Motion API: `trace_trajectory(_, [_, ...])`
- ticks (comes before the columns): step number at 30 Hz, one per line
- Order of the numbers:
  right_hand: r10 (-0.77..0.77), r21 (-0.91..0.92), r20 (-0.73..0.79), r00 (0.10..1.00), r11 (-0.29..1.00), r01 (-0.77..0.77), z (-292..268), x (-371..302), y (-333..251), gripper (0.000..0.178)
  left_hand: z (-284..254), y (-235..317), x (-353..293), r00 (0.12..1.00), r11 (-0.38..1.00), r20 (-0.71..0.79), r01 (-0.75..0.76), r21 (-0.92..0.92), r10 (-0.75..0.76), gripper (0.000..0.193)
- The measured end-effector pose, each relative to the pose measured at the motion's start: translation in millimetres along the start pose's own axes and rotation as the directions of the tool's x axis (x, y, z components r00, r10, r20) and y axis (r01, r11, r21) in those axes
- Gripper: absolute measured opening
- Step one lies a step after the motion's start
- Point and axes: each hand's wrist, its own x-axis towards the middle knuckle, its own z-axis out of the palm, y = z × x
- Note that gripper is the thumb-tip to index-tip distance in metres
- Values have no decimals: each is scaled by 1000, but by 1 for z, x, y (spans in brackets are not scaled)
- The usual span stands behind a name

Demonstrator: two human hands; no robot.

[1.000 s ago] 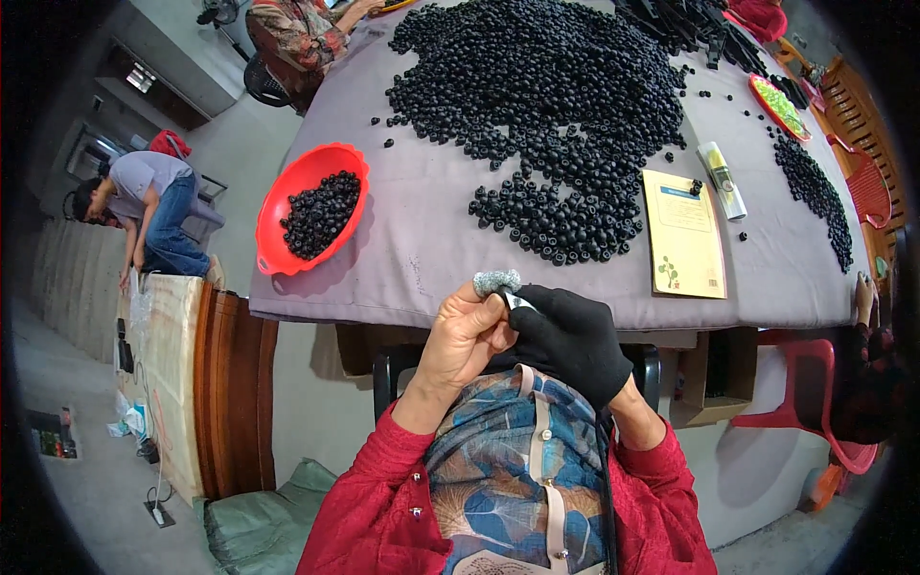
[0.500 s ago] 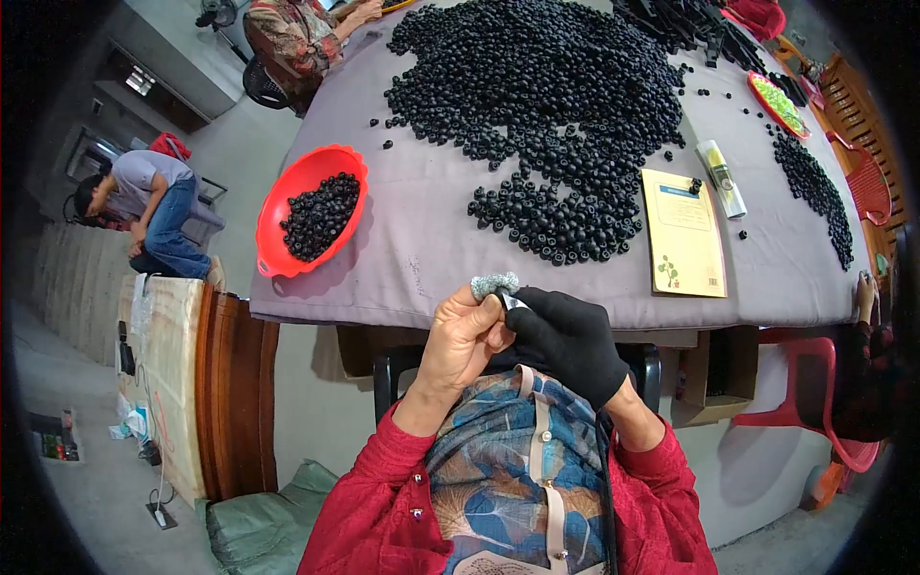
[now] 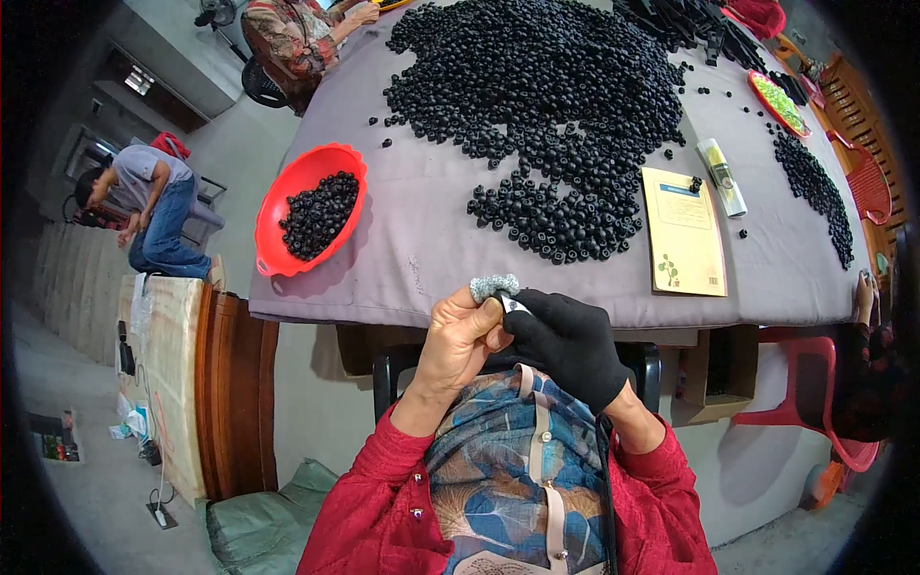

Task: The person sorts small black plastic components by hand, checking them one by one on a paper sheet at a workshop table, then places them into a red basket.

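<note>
My bare left hand point(image 3: 454, 347) and my black-gloved right hand point(image 3: 572, 350) meet at the fingertips, just off the table's near edge. A grey, fuzzy, knit-looking piece point(image 3: 494, 286) sits at the tips of my left fingers, which are closed on it. My right fingers are pinched together against it, and a small white pointed bit point(image 3: 512, 304) shows between the hands. What exactly the right fingertips grip is hidden. Beyond lies a large heap of small black bead-like parts point(image 3: 546, 96), each with a hole. A red scalloped bowl point(image 3: 273, 225) at the left holds more of them.
A yellow notebook point(image 3: 685, 235) and a whitish tube point(image 3: 722, 177) lie right on the grey tablecloth point(image 3: 412, 259). Farther right are more black parts point(image 3: 815, 196) and a red-rimmed tray point(image 3: 778, 103). One person point(image 3: 292, 48) works at the far left corner; another point(image 3: 158, 206) sits farther left.
My hands stay nearly in place, with the fingers shifting only slightly around the grey piece. The seated person at the left has moved their arms.
</note>
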Motion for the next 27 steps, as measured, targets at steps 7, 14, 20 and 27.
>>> trace_trajectory(7, [13, 19, -10, 1000, 1000, -12, -1, 0, 0, 26, 2, 1, -1, 1000, 1000, -27, 13, 18, -12, 15])
trace_trajectory(14, [-22, -54, 2, 1000, 998, 22, -1, 1, 2, 25, 3, 0, -1, 1000, 999, -15, -12, 46, 13, 17])
trace_trajectory(20, [23, 2, -18, 1000, 1000, -23, 0, 1, -1, 24, 1, -2, 0, 1000, 999, -19, -10, 50, 11, 18])
trace_trajectory(27, [26, 1, -20, 999, 1000, -26, -2, 1, -2, 23, -1, -3, 0, 1000, 996, -7, -24, 84, 25, 18])
